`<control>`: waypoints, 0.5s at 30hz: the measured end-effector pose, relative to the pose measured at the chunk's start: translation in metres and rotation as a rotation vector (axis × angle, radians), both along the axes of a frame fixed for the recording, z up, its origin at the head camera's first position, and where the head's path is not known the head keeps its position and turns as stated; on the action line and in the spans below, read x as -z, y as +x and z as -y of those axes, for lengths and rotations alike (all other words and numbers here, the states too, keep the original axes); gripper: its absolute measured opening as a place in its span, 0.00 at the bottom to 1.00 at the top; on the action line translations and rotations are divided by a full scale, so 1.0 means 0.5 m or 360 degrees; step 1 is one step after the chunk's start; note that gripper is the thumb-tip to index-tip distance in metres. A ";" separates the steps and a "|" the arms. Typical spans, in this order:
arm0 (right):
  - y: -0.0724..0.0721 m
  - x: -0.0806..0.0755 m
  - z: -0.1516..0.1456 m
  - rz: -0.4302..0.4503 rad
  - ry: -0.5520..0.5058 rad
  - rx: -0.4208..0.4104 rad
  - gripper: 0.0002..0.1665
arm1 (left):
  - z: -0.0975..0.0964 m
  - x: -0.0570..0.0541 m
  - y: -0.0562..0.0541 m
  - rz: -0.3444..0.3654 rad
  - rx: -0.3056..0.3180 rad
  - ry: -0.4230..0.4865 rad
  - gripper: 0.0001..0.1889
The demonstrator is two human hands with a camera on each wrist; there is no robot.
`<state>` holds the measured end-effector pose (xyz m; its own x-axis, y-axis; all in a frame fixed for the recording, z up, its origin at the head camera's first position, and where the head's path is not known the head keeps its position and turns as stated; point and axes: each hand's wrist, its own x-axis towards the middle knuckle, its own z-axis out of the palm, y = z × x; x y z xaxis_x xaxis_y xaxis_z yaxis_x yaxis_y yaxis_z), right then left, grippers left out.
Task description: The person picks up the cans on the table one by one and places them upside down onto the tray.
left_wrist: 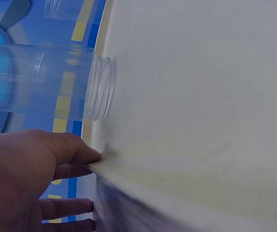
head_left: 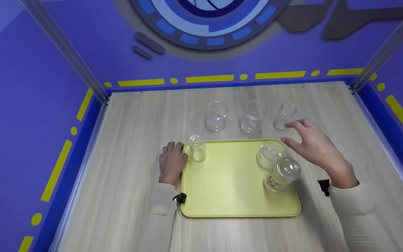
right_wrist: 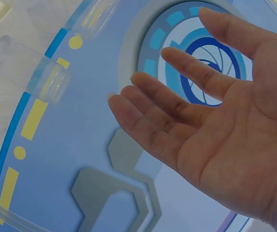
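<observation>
At the left rim of a yellow tray (head_left: 229,182), my left hand (head_left: 172,161) pinches the edge; in the left wrist view, thumb and forefinger (left_wrist: 76,149) meet on it. Beside that hand, a small clear jar (head_left: 198,150) stands on the tray, its threaded mouth (left_wrist: 100,89) down. My right hand (head_left: 315,145) hovers with spread, relaxed fingers and holds nothing. It is nearest to a clear jar (head_left: 287,113) behind the tray. A low clear jar (head_left: 269,155) and a taller jar with dark print (head_left: 281,175) stand on the tray's right side.
Two more clear jars (head_left: 217,115) (head_left: 253,117) stand in a row behind the tray on the wood-grain table (head_left: 135,115). Blue printed walls (head_left: 187,66) with metal corner posts enclose the table at the back and sides.
</observation>
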<state>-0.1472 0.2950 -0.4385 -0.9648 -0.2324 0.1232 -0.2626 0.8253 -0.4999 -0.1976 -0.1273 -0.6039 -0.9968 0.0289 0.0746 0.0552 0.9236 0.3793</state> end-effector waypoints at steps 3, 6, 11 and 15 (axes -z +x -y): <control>-0.015 0.004 -0.005 -0.0020 -0.0008 0.0005 0.27 | 0.001 0.001 0.000 -0.0005 -0.0002 -0.0003 0.17; -0.030 0.008 -0.010 -0.0041 -0.0006 0.0029 0.26 | 0.002 0.001 0.000 0.0003 -0.0010 -0.0006 0.17; -0.048 0.011 -0.019 -0.0058 0.0015 0.0092 0.27 | 0.001 -0.001 -0.002 0.0015 -0.0012 0.0003 0.18; -0.060 0.016 -0.025 -0.0070 0.0021 0.0122 0.28 | 0.002 -0.001 -0.002 0.0027 -0.0007 -0.0001 0.18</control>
<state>-0.1773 0.3076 -0.4462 -0.9735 -0.1600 0.1631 -0.2199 0.8503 -0.4782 -0.1986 -0.1281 -0.6036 -0.9980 0.0245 0.0576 0.0446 0.9241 0.3796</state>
